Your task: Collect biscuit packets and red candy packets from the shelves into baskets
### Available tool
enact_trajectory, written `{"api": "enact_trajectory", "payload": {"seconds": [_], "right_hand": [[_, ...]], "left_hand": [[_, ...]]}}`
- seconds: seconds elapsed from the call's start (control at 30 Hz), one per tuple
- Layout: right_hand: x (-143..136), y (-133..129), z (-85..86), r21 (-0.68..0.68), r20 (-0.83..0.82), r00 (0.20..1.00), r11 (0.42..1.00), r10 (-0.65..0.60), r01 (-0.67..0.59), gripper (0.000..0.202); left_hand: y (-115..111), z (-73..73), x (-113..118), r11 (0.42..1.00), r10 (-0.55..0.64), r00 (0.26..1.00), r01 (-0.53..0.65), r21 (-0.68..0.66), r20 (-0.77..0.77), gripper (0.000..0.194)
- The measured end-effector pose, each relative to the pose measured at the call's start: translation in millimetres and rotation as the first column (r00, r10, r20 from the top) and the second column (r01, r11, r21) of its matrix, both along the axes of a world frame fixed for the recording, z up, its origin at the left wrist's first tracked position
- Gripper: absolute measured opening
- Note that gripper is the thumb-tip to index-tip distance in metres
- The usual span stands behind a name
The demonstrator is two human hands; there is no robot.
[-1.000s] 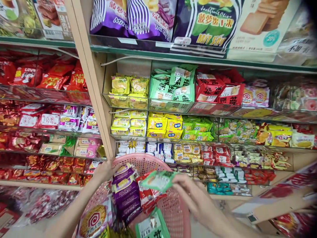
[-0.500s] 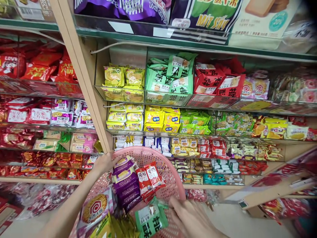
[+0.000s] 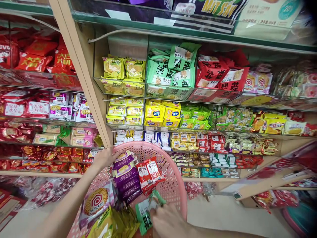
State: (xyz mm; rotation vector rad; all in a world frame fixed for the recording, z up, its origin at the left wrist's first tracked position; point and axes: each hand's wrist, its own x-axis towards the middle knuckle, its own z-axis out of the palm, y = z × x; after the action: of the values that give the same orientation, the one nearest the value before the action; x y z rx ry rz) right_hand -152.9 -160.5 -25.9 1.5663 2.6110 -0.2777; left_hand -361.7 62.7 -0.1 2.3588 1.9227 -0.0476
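A pink perforated plastic basket (image 3: 176,185) is tilted toward me. My left hand (image 3: 106,158) is closed on its far left rim. Inside, my right hand (image 3: 165,215) has curled fingers on a green snack packet (image 3: 143,211) and covers part of it. Purple soda biscuit packs (image 3: 127,180) and red-and-white packets (image 3: 150,173) lie toward the far side of the basket. Nearer me are a round-biscuit packet (image 3: 97,201) and yellow-green packets (image 3: 114,223).
Glass-fronted shelves hold green packets (image 3: 170,71), red packets (image 3: 221,74) and yellow packets (image 3: 123,71). A slanted wooden post (image 3: 79,72) divides the shelving. Bagged sweets (image 3: 47,193) lie low on the left. A teal tub (image 3: 300,215) stands at lower right.
My right hand has moved left, from the basket's right side onto the green packet. The shelves sit slightly higher in view. My left hand keeps its hold on the rim.
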Motion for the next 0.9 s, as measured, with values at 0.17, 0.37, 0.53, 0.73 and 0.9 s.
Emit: {"api": "enact_trajectory", "payload": {"seconds": [0.17, 0.37, 0.53, 0.73, 0.9], "right_hand": [[-38.8, 13.6, -20.6, -0.187, 0.079, 0.996, 0.982, 0.038, -0.022, 0.006], [-46.5, 27.1, -12.4, -0.272, 0.114, 0.994, 0.962, 0.007, 0.024, 0.015], [4.5, 32.9, 13.7, -0.139, 0.025, 0.992, 0.983, 0.126, -0.121, 0.033], [17.4, 20.7, 0.6, 0.026, 0.129, 0.929, 0.936, 0.346, -0.352, 0.067], [3.2, 19.0, -20.6, 0.072, 0.218, 0.915, 0.929, 0.34, -0.362, 0.075]], "left_hand": [[-3.1, -0.8, 3.6, 1.0, -0.012, 1.0, 0.012, -0.009, -0.003, 0.064], [-4.1, 0.7, 6.1, 0.999, -0.01, 1.0, 0.01, -0.037, 0.005, 0.063], [-2.0, -3.3, 2.3, 1.0, -0.004, 1.0, 0.004, -0.016, 0.008, 0.066], [-3.4, -1.7, 4.8, 1.0, -0.009, 1.0, 0.009, -0.016, -0.006, 0.067], [-3.9, 2.3, 8.8, 1.0, -0.014, 1.0, 0.014, -0.018, 0.003, 0.064]]}}
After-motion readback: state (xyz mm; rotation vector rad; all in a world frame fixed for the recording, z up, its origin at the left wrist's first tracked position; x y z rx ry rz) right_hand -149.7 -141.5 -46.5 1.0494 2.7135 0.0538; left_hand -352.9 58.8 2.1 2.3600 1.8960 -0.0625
